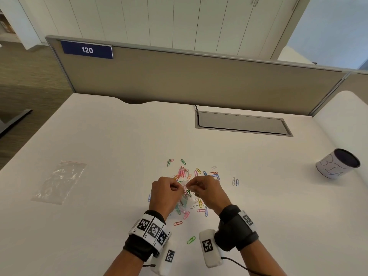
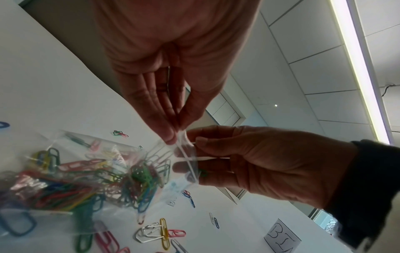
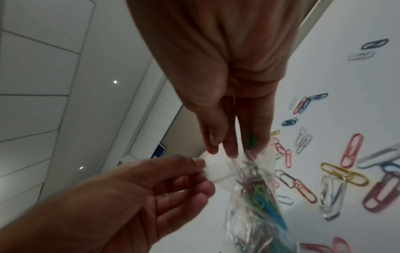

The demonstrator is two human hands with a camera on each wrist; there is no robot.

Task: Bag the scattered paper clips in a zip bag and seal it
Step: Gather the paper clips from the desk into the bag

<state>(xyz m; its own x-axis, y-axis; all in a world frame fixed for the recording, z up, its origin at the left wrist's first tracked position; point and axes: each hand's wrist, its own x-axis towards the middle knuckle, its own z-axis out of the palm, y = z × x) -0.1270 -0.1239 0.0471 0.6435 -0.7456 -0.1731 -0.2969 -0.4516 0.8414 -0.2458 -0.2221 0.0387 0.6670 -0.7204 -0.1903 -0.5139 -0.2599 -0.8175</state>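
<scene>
A small clear zip bag (image 1: 183,203) partly filled with coloured paper clips hangs between my hands just above the white table (image 1: 111,148). My left hand (image 1: 178,187) pinches one side of the bag's mouth, and my right hand (image 1: 192,185) pinches the other side. In the left wrist view the bag (image 2: 86,176) sags down to the left from my left hand (image 2: 175,135) and my right hand (image 2: 194,154). A green clip (image 3: 251,141) shows among the fingers of my right hand (image 3: 225,149) at the bag's mouth (image 3: 255,171). Several loose clips (image 1: 214,173) lie scattered around.
A second, empty zip bag (image 1: 59,182) lies flat at the left of the table. A paper-wrapped cup (image 1: 337,163) with a dark inside stands at the right. A cable hatch (image 1: 243,124) sits at the back, under a beige partition (image 1: 199,76).
</scene>
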